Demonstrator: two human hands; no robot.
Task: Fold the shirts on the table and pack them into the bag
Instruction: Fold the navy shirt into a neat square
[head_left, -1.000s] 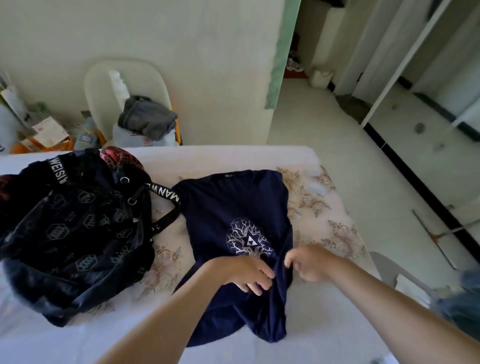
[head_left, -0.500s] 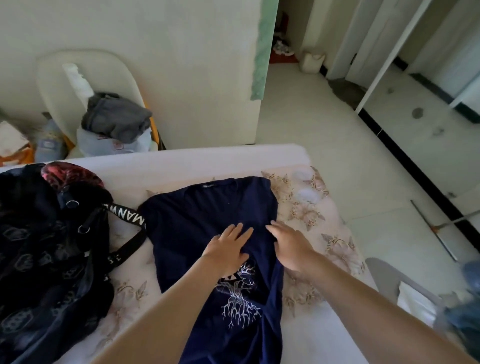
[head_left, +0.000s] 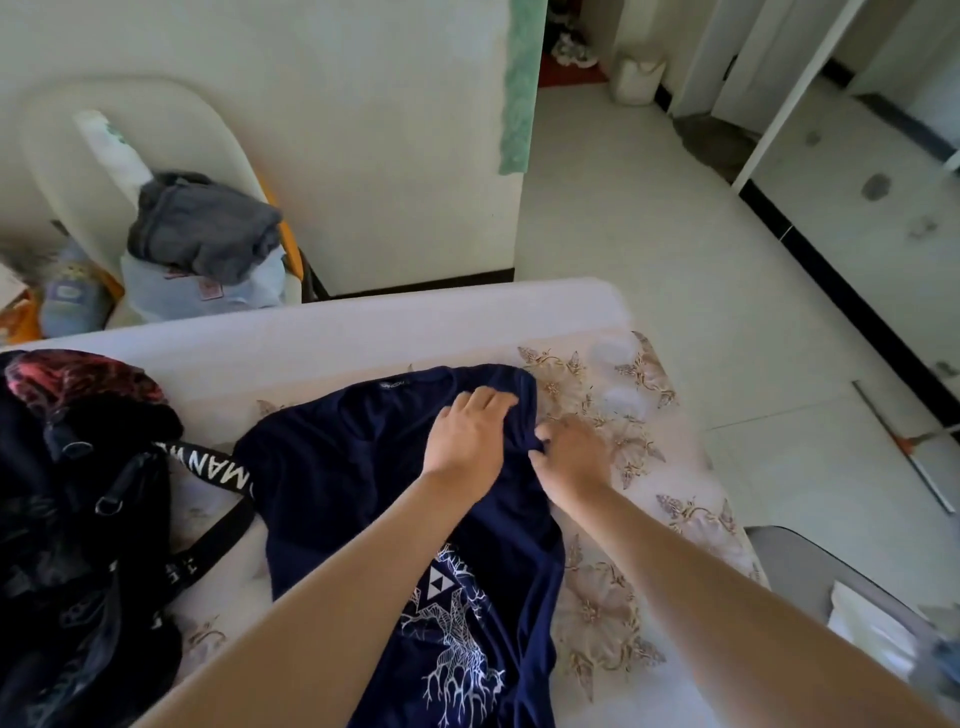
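From the head camera, much is cut off or covered. The navy shirt (head_left: 343, 483) lies front up on the table (head_left: 613, 312), over its flowered cloth (head_left: 639, 415), with the collar toward the far edge. Its hem runs out of the bottom of the frame, and the left forearm crosses the white tree print (head_left: 457, 639), hiding part of it. The collar label is too small to read.

The left hand (head_left: 470, 434) rests on the shirt's upper right part. Its fingers are close together and bent down over a ridge of cloth; I cannot tell whether they pinch it or only press. The right hand (head_left: 571, 457) is just beside it at the shirt's right edge, fingers curled, pinching a small bunch of navy fabric. Its fingertips are tucked out of sight.

The black bag (head_left: 78, 530) stands on the table to the left of the shirt and is cut by the left edge. Its lettered strap (head_left: 221, 467) reaches the shirt's left side; only part of the lettering shows. A red patterned piece (head_left: 78, 376) sits at the bag's top, but I cannot tell whether it lies inside or belongs to the bag. The bag's inside is not visible.

Behind the table, a pale chair (head_left: 171, 135) holds a gray garment (head_left: 202, 228) on top of a light bundle (head_left: 218, 288). At the lower right, a gray chair (head_left: 800, 561) carries something white (head_left: 862, 618), too blurred to name.
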